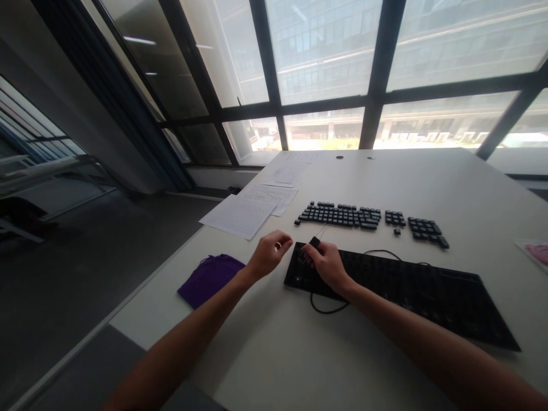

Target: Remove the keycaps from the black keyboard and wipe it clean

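Observation:
My right hand (pixel 327 265) grips a keycap puller (pixel 314 242) with a black handle, and its thin wires point up and away from me. It is above the left end of a black keyboard (pixel 411 285), which lies at a slant across the table. Just left of the keyboard, my left hand (pixel 269 251) is raised with thumb and fingertips curled together in a pinch. Whatever may be between those fingertips is too small to make out. Beyond the keyboard, loose black keycaps (pixel 338 216) lie in rows, grouped like a keyboard layout.
A purple cloth pouch (pixel 212 279) lies by my left forearm. Sheets of paper (pixel 240 214) run along the table's left edge. A black cable (pixel 327 311) loops out from the keyboard. At the far right is a plastic bag (pixel 537 251) with something pink. Windows stand behind the white table (pixel 257 354).

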The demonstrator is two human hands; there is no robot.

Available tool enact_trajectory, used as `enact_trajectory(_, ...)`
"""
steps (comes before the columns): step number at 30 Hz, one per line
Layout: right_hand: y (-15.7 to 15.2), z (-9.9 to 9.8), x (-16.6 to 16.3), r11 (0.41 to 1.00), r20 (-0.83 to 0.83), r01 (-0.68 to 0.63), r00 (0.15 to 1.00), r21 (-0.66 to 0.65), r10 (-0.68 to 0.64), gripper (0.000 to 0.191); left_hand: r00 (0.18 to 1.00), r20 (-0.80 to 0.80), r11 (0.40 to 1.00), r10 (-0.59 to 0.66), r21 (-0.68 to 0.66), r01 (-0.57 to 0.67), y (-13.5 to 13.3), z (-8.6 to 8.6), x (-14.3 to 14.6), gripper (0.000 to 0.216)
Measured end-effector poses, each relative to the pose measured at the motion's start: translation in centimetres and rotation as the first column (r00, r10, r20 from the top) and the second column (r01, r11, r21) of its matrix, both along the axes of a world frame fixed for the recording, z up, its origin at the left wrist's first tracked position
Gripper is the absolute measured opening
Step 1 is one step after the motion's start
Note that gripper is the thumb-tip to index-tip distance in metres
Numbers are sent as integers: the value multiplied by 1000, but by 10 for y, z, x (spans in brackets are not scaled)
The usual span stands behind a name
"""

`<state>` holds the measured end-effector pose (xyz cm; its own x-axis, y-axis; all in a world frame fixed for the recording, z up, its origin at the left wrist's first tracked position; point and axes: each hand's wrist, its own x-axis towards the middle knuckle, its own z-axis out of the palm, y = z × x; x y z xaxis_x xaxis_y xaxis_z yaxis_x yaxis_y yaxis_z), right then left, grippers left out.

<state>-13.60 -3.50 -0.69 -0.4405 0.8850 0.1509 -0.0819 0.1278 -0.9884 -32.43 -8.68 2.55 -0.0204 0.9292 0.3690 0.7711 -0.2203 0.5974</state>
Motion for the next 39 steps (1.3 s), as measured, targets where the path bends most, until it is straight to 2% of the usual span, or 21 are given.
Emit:
enact_trajectory(2,1,0,0,999,-28,28,999,-36,-29,32,987,-19,986,-161,-39,160,-28,0,8,16)
enact_trajectory(4,1,0,-1,998,-31,31,999,-53,-32,33,967,-29,966,-253,-56,251,-45,-5,13,18)
enact_trajectory(10,1,0,1,998,-14,27,1000,-53,-28,33,935,-19,931,-354,-104,351,-47,-21,17,25)
enact_trajectory(22,0,2,1,999,22,0,1000,-46,1,32,965,22,961,-262,-87,263,-45,-32,25,15)
enact_trajectory(29,1,0,0,1000,26,-4,1000,-27,5,32,975,137,975,-175,-113,191,-47,-21,24,12)
enact_trajectory(32,2,0,-1,1000,14,-9,1000,-25,9,32,967,232,988,-107,-79,129,-36,-11,10,18)
enact_trajectory(35,2,0,-1,999,13,-17,1000,-33,17,32,960,278,1000,-26,-2,27,-7,-1,-7,23)
enact_trajectory(39,2,0,-1,1000,28,-13,1000,-23,14,32,997,78,999,-3,52,-1,48,2,-15,19)
